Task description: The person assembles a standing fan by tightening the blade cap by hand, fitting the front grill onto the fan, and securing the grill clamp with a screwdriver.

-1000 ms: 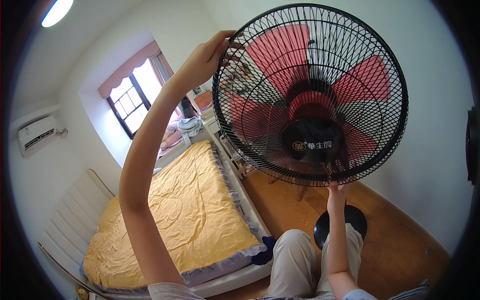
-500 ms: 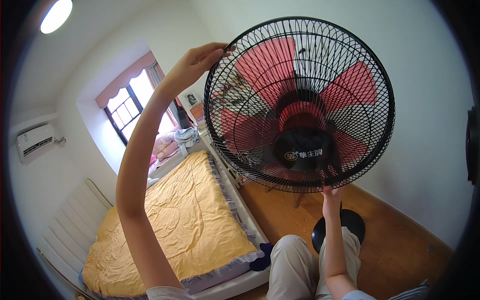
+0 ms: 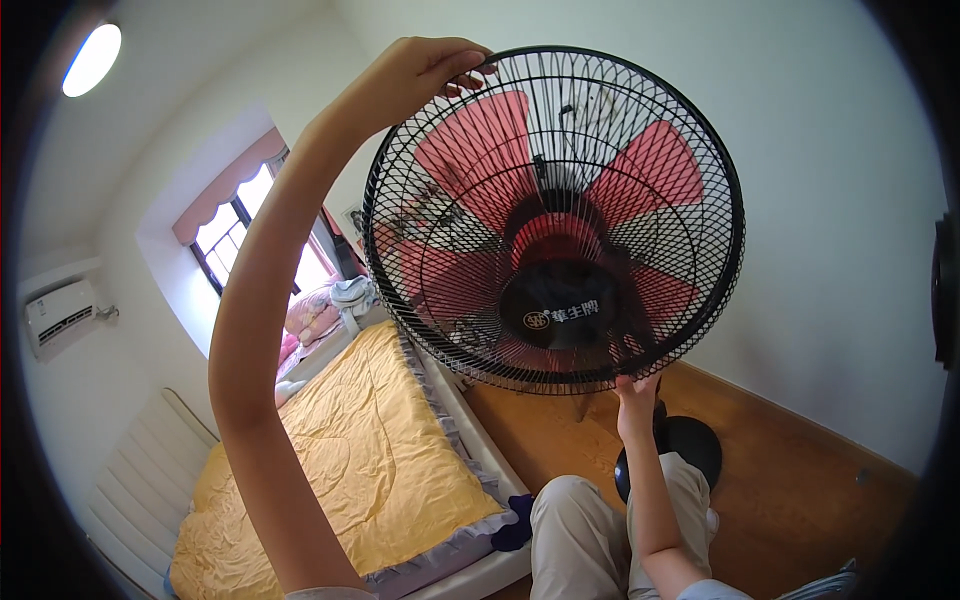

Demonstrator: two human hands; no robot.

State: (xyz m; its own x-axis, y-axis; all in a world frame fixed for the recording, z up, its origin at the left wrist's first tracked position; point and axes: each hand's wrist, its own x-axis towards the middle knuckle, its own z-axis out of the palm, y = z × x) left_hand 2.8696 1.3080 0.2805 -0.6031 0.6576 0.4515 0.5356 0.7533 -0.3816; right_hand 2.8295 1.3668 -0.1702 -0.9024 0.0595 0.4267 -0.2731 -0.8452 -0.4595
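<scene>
A large round pedestal fan (image 3: 555, 290) stands right in front of me, with a black wire guard and translucent red blades inside it. Raised high, my left hand (image 3: 425, 78) curls its fingers over the guard's upper left rim. Low down, my right hand (image 3: 636, 405) grips the bottom of the rim with its thumb in front; the other fingers are partly hidden. The fan's round black base (image 3: 690, 445) rests on the floor beyond my knees. Most of the pole is hidden behind my right arm and the guard.
On the left is a bed with a yellow quilt (image 3: 350, 450) and a pale headboard (image 3: 150, 470). Past it are a window (image 3: 225, 235) and a wall air conditioner (image 3: 62, 315). A white wall (image 3: 830, 250) rises on the right above the wooden floor (image 3: 790, 510).
My left hand has shifted along the rim from the upper left side toward the top. The fan now appears farther left in the picture. My right hand keeps its place at the bottom rim.
</scene>
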